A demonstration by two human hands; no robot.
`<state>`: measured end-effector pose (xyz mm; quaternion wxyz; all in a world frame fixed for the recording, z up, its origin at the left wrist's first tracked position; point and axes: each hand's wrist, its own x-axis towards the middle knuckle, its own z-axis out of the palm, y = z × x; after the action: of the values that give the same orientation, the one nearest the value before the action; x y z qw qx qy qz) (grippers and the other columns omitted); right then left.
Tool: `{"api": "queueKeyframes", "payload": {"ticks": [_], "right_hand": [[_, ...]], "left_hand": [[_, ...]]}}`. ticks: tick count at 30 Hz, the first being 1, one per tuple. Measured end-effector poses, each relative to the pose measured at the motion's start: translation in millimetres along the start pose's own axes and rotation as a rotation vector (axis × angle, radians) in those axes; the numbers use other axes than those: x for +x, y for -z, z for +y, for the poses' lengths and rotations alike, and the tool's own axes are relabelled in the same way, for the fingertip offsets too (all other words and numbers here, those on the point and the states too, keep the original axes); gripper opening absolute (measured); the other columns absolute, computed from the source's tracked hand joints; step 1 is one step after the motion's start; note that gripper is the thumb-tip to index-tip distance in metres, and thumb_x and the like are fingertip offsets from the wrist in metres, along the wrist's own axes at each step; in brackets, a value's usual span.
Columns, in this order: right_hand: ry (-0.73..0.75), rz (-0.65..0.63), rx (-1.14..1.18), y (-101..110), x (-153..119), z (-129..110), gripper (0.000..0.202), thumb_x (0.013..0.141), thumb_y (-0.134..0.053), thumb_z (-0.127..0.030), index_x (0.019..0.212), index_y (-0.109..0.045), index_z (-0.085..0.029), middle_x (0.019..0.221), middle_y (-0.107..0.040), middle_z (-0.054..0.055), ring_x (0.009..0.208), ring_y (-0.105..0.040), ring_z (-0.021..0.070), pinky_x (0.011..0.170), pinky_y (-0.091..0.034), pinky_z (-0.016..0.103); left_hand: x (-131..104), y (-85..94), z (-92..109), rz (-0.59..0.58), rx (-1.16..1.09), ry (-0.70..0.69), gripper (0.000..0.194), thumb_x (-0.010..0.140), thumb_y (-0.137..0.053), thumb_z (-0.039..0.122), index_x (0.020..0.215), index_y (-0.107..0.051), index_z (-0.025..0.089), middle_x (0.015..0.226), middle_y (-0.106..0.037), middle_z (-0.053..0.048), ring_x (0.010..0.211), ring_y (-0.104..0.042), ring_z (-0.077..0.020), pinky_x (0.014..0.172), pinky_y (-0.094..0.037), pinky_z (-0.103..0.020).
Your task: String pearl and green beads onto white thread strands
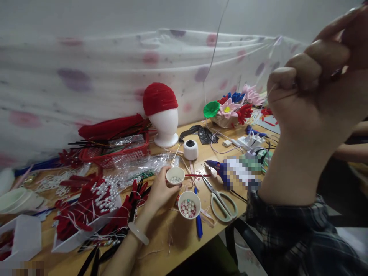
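The left hand has its fingers clamped on a small white round cup of pale beads; the raised right hand has its fingers curled together.

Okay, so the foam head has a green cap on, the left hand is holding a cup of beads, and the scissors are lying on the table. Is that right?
Not quite: the head view shows that the cap on the foam head is red, not green. The left hand is holding a cup of beads, and the scissors are lying on the table.
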<state>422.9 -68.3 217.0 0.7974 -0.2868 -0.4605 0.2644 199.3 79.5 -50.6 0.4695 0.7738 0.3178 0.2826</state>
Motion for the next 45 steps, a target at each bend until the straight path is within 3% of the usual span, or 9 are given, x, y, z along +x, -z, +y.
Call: {"api": "queueKeyframes", "payload": {"ticks": [4,7,10,15,20,24,27,34,45], "right_hand": [[0.016,-0.014,0.001,-23,8,-6,0.054,0.107,-0.034,-0.027,0.068,-0.072,-0.024,0.048,-0.014,-0.011,0.039,-0.025,0.0006,0.044,-0.030,0.012],[-0.001,-0.081,-0.169,-53,10,-17,0.069,0.087,0.009,-0.020,0.052,-0.049,-0.009,0.055,-0.012,-0.011,0.045,-0.021,-0.0047,0.046,-0.019,0.013],[0.011,-0.165,-0.238,-95,6,-28,0.028,0.081,0.016,-0.017,0.060,-0.001,-0.010,0.058,-0.011,-0.010,0.052,-0.014,-0.0023,0.049,-0.022,0.011],[0.024,-0.209,-0.083,-176,-20,-26,0.014,0.086,0.002,-0.028,0.080,0.011,-0.019,0.064,-0.004,-0.008,0.058,-0.004,0.0015,0.049,-0.020,0.012],[0.006,-0.216,0.025,-219,-32,-16,0.021,0.078,0.014,-0.033,0.064,0.004,-0.022,0.072,-0.001,-0.007,0.056,-0.005,-0.0002,0.054,-0.018,0.017],[-0.077,-0.076,0.144,-219,-29,-11,0.053,0.080,0.022,-0.024,0.055,-0.023,-0.016,0.075,-0.003,-0.006,0.049,-0.010,-0.0021,0.055,-0.013,0.018],[-0.229,-0.040,0.158,-209,-43,13,0.051,0.107,-0.018,-0.024,0.066,-0.047,-0.015,0.065,-0.003,-0.009,0.043,-0.012,0.0006,0.051,-0.011,0.017],[-0.475,0.050,0.145,-173,-124,139,0.030,0.099,-0.061,-0.023,0.071,-0.050,-0.022,0.051,-0.019,-0.013,0.044,-0.016,0.0069,0.043,-0.022,0.020],[-0.580,0.192,0.041,-128,-201,229,0.047,0.078,-0.081,-0.043,0.067,-0.038,-0.024,0.056,-0.024,-0.011,0.050,-0.017,0.0080,0.047,-0.021,0.023]], "left_hand": [[-8,5.7,0,-0.014,0.011,-0.035,0.060,0.070,-0.077,0.022,0.124,-0.053,0.018,0.121,-0.069,-0.013,0.111,-0.068,-0.0295,0.099,-0.054,-0.046],[-16,23.1,16,0.015,0.031,-0.079,0.063,0.072,-0.076,0.022,0.130,-0.053,0.016,0.134,-0.064,-0.018,0.127,-0.060,-0.0335,0.112,-0.044,-0.052],[-26,47.4,52,0.095,0.042,-0.147,0.051,0.084,-0.067,0.031,0.132,-0.055,0.019,0.143,-0.059,-0.016,0.140,-0.048,-0.0333,0.122,-0.031,-0.055],[-54,58.9,121,-0.052,-0.551,-0.323,0.048,0.102,-0.044,0.047,0.141,-0.050,0.020,0.147,-0.059,-0.012,0.142,-0.050,-0.0236,0.124,-0.032,-0.042],[-90,61.6,139,-0.401,-0.998,-0.302,0.051,0.094,-0.054,0.064,0.116,-0.067,0.019,0.071,-0.061,0.000,0.067,-0.062,-0.0155,0.080,-0.060,-0.035],[-114,108.2,111,-0.240,-0.980,-0.111,0.043,0.080,-0.078,0.057,0.070,-0.057,0.020,0.051,-0.017,0.011,0.042,-0.013,-0.0050,0.036,-0.022,-0.014],[-142,157.9,79,0.071,-0.862,0.063,0.048,0.071,-0.085,0.054,0.066,-0.052,0.020,0.051,-0.017,0.011,0.043,-0.014,-0.0042,0.037,-0.021,-0.014],[-208,233.6,19,0.766,-0.194,0.261,0.020,0.086,-0.067,0.040,0.080,-0.064,0.021,0.055,-0.045,0.007,0.054,-0.039,-0.0081,0.052,-0.030,-0.019],[-199,149.3,20,0.731,0.401,-0.079,0.017,0.095,-0.054,0.033,0.100,-0.067,0.023,0.115,-0.068,-0.009,0.116,-0.062,-0.0272,0.110,-0.045,-0.048]]}}
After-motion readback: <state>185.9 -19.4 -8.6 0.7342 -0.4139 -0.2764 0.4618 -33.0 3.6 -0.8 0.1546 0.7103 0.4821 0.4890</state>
